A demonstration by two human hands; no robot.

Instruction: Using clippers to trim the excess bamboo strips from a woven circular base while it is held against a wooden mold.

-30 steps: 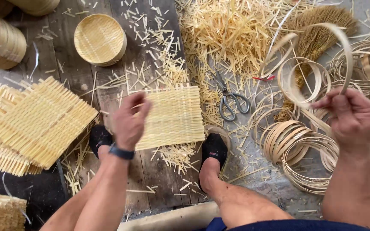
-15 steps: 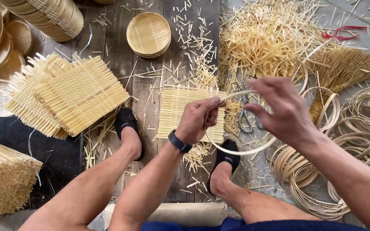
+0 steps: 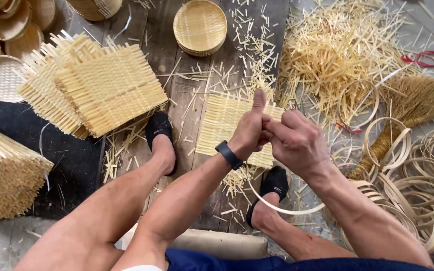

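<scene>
Over the plank floor (image 3: 187, 100), both hands (image 3: 277, 135) pinch a bamboo strip (image 3: 282, 208)

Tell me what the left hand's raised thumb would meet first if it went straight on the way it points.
Likely the woven bamboo mat lying just beyond the left hand, then the loose bamboo offcuts on the planks. Depth is unclear: the thumb may point above the mat.

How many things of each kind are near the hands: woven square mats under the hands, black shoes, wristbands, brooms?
Woven square mat under the hands: 1
Black shoes: 2
Black wristband: 1
Straw broom: 1
Bent strip held by left hand and right hand: 1
Total: 6
</scene>
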